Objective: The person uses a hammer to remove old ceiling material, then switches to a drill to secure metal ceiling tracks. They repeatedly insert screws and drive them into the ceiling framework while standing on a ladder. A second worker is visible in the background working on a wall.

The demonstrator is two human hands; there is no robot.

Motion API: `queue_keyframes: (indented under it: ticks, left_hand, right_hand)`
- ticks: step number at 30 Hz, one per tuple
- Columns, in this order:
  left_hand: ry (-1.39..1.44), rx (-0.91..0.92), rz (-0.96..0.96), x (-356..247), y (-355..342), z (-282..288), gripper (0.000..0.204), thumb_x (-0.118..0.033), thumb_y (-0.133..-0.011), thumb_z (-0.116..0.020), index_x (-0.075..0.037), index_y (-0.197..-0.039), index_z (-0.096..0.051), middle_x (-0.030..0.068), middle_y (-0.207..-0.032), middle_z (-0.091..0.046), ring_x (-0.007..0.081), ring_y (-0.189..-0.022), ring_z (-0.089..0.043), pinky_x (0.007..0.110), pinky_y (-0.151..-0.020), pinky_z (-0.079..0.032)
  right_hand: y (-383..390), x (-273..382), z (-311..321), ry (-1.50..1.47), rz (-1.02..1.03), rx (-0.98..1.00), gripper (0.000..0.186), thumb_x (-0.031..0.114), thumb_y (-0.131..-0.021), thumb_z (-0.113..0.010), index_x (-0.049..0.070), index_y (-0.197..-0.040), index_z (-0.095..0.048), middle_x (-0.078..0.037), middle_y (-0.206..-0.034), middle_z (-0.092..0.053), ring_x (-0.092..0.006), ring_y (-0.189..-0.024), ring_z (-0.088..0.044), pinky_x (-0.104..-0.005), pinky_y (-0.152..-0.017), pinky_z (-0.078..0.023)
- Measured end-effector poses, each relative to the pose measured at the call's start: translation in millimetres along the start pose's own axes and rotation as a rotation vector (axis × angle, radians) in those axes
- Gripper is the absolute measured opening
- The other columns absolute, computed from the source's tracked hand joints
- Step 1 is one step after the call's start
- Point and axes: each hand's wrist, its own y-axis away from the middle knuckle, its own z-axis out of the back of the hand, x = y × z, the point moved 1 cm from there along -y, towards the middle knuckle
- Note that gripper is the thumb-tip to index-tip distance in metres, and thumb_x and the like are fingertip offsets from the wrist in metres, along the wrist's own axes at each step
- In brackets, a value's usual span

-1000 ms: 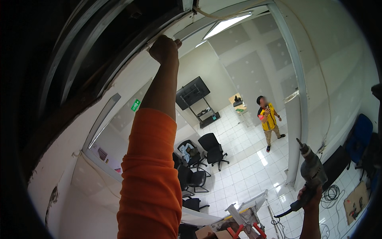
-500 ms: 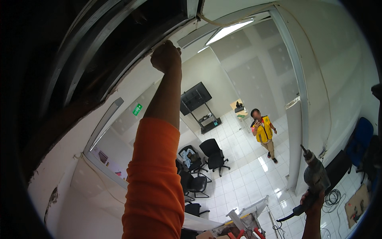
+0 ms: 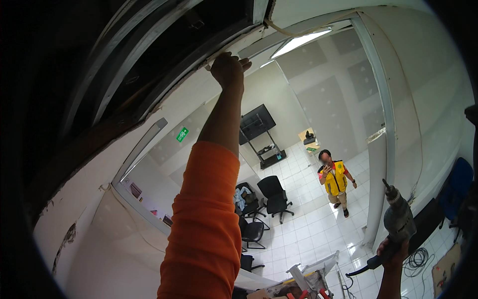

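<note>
My left hand [image 3: 228,70], at the end of an orange sleeve, is raised to the pale ceiling edge [image 3: 191,83] beside a dark opening. Its fingers are partly curled, with some tips sticking out to the right; whatever they grip is hidden, though a small pale bit shows at the hand's left side. Low on the right, my right hand [image 3: 393,250] is wrapped round the handle of a grey power drill [image 3: 399,219]. The drill points upward with a bit in its chuck, and a dark cord hangs from the handle's base.
Metal channels [image 3: 127,57] cross the dark opening. Below, a person in a yellow vest [image 3: 336,180] stands on white tiles. Black office chairs [image 3: 273,195], a screen on a stand [image 3: 257,123], a coiled cable [image 3: 418,262] and a ladder-like frame with red parts [image 3: 311,281] are lower down.
The view has shifted, so most things sit further right. My left hand remains at the ceiling edge, with more fingertips showing. The right hand still holds the drill. The person below has stepped slightly.
</note>
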Motion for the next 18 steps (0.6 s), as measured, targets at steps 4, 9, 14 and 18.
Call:
queue_keyframes:
  ticks: [4, 9, 14, 18]
  left_hand:
    - [-0.115, -0.126, -0.081, -6.1, 6.9, -5.1, 0.024, -0.017, -0.088, -0.064, 0.005, -0.08, -0.064, 0.014, -0.076, -0.068, 0.0277, -0.066, -0.072, 0.038, -0.059, -0.063]
    - [-0.577, -0.217, -0.367, -1.3, -2.3, 1.7, 0.027, -0.015, -0.088, -0.061, -0.005, -0.063, -0.064, 0.0099, -0.055, -0.066, 0.0202, -0.051, -0.068, 0.033, -0.052, -0.053]
    - [-0.827, -0.021, -0.385, -2.1, -7.7, 5.6, 0.025, -0.015, -0.095, -0.049, 0.005, -0.086, -0.06, 0.0139, -0.072, -0.063, 0.027, -0.059, -0.071, 0.037, -0.058, -0.062]
    - [-0.166, -0.021, 0.042, -10.8, 5.2, -1.2, 0.032, -0.021, -0.099, -0.04, 0.007, -0.105, -0.054, 0.0164, -0.083, -0.061, 0.0331, -0.074, -0.071, 0.046, -0.07, -0.066]
  right_hand:
    - [-3.8, -1.0, 2.3, 0.019, -0.026, 0.073, 0.072, 0.074, -0.089, -0.049, 0.005, -0.108, -0.057, -0.009, -0.075, -0.063, -0.0287, -0.061, -0.066, -0.0444, -0.048, -0.055]
    - [-7.6, -2.0, 8.1, 0.028, -0.044, 0.012, 0.084, 0.08, -0.077, -0.061, 0.002, -0.11, -0.06, -0.012, -0.074, -0.065, -0.0329, -0.062, -0.066, -0.0476, -0.051, -0.055]
    - [-7.9, -9.7, 3.3, -0.032, -0.044, 0.067, 0.074, 0.076, -0.089, -0.047, 0.005, -0.109, -0.057, -0.009, -0.075, -0.064, -0.0301, -0.065, -0.068, -0.0468, -0.05, -0.055]
    - [-13.2, -13.6, -5.3, -0.014, -0.065, 0.082, 0.076, 0.077, -0.088, -0.047, 0.005, -0.111, -0.057, -0.009, -0.076, -0.064, -0.0301, -0.066, -0.067, -0.0465, -0.053, -0.055]
